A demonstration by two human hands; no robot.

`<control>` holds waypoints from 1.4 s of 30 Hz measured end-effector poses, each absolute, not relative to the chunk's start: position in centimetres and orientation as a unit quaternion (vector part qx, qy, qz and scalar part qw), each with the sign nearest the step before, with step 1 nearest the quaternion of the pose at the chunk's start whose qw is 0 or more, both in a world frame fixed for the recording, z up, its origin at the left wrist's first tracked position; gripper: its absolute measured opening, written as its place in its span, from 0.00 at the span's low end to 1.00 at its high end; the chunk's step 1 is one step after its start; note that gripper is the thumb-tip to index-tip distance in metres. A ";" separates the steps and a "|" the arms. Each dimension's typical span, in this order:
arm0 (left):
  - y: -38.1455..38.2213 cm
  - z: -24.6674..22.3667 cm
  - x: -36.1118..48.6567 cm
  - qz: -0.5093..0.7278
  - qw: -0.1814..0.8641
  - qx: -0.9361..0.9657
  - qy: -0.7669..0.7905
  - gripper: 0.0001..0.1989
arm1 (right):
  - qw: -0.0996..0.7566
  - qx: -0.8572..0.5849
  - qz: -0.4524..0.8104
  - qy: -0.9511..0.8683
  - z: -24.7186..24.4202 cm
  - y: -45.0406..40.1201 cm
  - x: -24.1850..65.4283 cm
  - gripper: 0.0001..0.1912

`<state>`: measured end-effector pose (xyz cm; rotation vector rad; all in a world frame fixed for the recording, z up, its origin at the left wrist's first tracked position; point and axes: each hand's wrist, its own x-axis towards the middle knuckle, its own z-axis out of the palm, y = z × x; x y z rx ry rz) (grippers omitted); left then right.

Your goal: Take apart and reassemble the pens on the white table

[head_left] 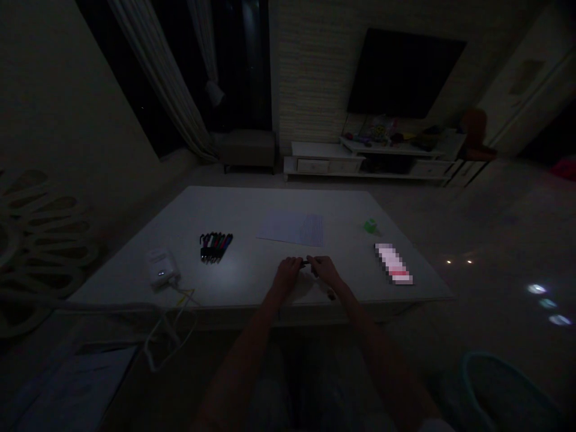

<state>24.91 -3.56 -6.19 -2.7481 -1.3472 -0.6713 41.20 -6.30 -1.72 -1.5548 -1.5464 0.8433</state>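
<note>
Over the front part of the white table [243,276], both hands meet at a short, dark, pen-like object [305,262]. My left hand [288,271] has its fingers closed on its left end. My right hand [324,270] pinches the other end, with fingers bent. The dim light hides the object's exact kind. Beside my right wrist lies a small dark brownish item [332,294], too dark to name. A sheet of paper with printed lines [292,228] lies just beyond the hands. Several pens [216,247] lie in a row, bundled at one end, to the left.
A white boxy device [161,268] with cables sits at the table's left. On the right are a blurred-out phone [393,264] and a small green object [371,225]. A teal-rimmed bin [483,360] stands at lower right. A TV cabinet [324,165] is along the far wall.
</note>
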 end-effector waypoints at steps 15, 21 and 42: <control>-3.8 -6.0 24.9 -0.216 -0.002 -0.875 -0.433 0.06 | 0.404 -0.575 0.304 -0.643 -2.0 -6.2 41.6 0.18; -3.9 -5.8 24.9 -0.219 0.003 -0.876 -0.430 0.06 | 0.373 -0.595 0.294 -0.648 -2.0 -6.3 41.9 0.22; -4.0 -5.8 24.8 -0.219 0.010 -0.873 -0.435 0.06 | 0.404 -0.597 0.293 -0.628 -2.4 -6.3 41.6 0.26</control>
